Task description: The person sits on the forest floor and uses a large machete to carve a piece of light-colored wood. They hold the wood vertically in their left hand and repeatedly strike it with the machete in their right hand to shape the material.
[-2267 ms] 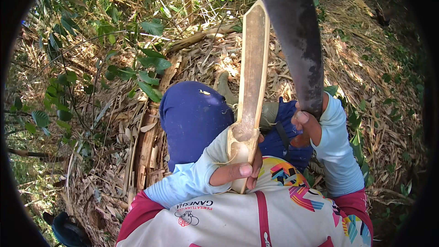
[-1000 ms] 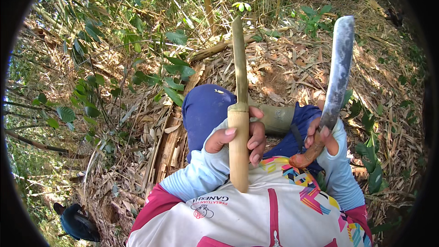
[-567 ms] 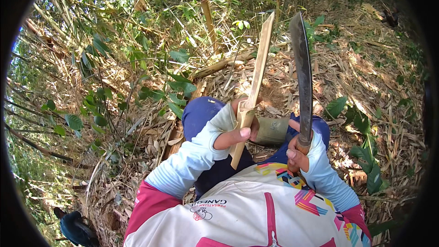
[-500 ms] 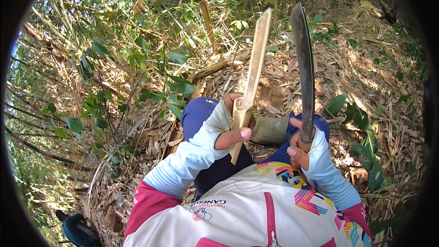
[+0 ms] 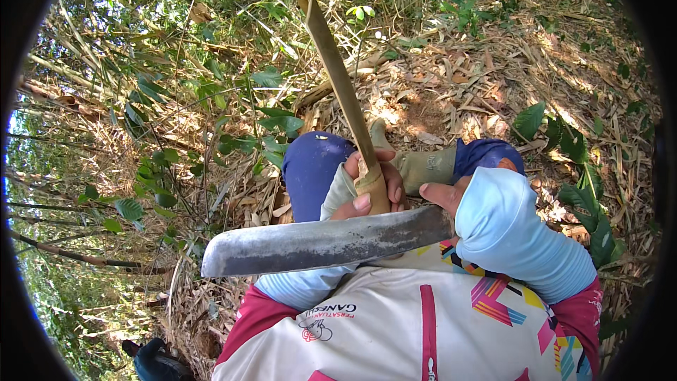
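A split length of bamboo (image 5: pixel 341 81) rises between my knees, leaning to the left at its top. Around its thicker lower part, my left hand (image 5: pixel 393 182) is closed. My right hand (image 5: pixel 446 196) grips a machete (image 5: pixel 310 243) at its handle, which the hand and sleeve mostly hide. The broad dark blade lies sideways in front of my chest, its tip to the left. It covers the bamboo's lower end, so I cannot tell whether blade and bamboo touch.
My bent knees (image 5: pixel 314 176) and an olive boot (image 5: pixel 427 169) are just beyond my hands. Dry leaves (image 5: pixel 458 88) cover the ground. Leafy stems (image 5: pixel 589 204) stand at the right, and bamboo brush (image 5: pixel 92 77) fills the left. A dark blue item (image 5: pixel 159 363) lies at the lower left.
The machete has swung from upright to sideways, its tip now pointing left. The bamboo has turned in my left hand and its top has tipped left. My right hand has come closer to my left.
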### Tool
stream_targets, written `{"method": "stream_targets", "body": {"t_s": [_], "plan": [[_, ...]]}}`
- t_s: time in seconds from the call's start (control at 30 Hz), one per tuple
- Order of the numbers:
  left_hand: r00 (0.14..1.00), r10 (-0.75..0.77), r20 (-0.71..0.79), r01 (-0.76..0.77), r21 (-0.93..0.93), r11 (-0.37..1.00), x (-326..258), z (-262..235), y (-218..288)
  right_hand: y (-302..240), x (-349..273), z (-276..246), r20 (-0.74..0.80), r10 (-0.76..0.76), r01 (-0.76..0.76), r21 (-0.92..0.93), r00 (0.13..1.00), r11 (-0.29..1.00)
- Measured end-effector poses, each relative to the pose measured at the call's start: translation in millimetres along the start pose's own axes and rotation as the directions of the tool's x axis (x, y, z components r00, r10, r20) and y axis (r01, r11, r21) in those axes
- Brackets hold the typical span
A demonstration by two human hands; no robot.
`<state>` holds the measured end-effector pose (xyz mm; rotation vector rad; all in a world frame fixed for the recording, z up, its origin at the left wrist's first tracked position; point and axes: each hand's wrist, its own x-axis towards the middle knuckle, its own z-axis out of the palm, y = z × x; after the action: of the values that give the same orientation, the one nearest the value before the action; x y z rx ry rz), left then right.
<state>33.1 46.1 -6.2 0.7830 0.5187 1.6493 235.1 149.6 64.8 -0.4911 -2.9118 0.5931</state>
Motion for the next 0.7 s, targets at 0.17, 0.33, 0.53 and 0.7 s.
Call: {"method": "stream_targets", "body": {"t_s": [0.17, 0.33, 0.53, 0.7], "plan": [[0.999, 0.051, 0.017, -0.050, -0.027, 0.998, -2.8, -9.6, 0.0, -3.4, 20.1, 11.9, 0.065, 0.044, -0.051, 0.114, 0.997, 0.992], [0.997, 0.042, -0.057, -0.039, 0.049, 0.998, -7.8, -14.8, 1.2, -5.9, 29.8, 16.5, 0.007, -0.032, 0.031, 0.067, 0.999, 0.997], [0.998, 0.032, -0.062, -0.024, 0.123, 0.992, -10.9, -18.0, 7.0, -16.2, 34.6, 14.3, -0.136, -0.090, 0.085, -0.047, 0.987, 0.995], [0.998, 0.053, -0.028, -0.052, 0.028, 0.998, -11.0, -15.6, 11.6, -14.7, 32.8, 15.7, -0.122, -0.108, 0.101, -0.066, 0.987, 0.993]]}}
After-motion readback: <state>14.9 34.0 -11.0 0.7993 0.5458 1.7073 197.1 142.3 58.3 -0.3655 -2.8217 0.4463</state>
